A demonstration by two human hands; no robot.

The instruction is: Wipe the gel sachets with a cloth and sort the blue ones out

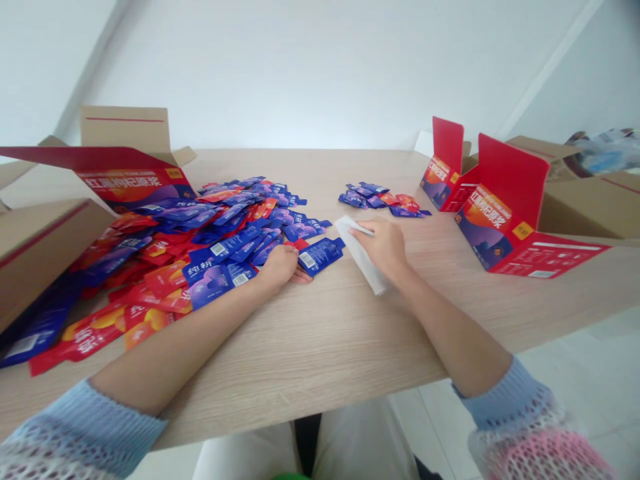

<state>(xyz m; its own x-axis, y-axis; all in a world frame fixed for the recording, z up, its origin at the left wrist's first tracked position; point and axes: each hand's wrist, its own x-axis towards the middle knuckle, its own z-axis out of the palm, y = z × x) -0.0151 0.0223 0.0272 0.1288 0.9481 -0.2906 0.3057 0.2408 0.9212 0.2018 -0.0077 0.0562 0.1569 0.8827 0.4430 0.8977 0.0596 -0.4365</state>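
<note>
My left hand [286, 265] is closed on the lower end of a blue spouted pouch [321, 256], whose neck points right and whose barcode faces up. My right hand [382, 244] pinches a folded white wipe [361, 259], which hangs down beside the pouch's neck with a small space between them. Left of my left hand spreads a large heap of blue and red pouches [220, 247], some overlapping. Behind my right hand lies a smaller group of the same pouches [373, 197].
A large open carton [135, 180] stands behind the heap, its flap [45, 247] reaching in at the left. Two open red boxes, one nearer [495, 230] and one farther [445, 177], stand at the right. The wooden table [280, 360] ends just before my lap.
</note>
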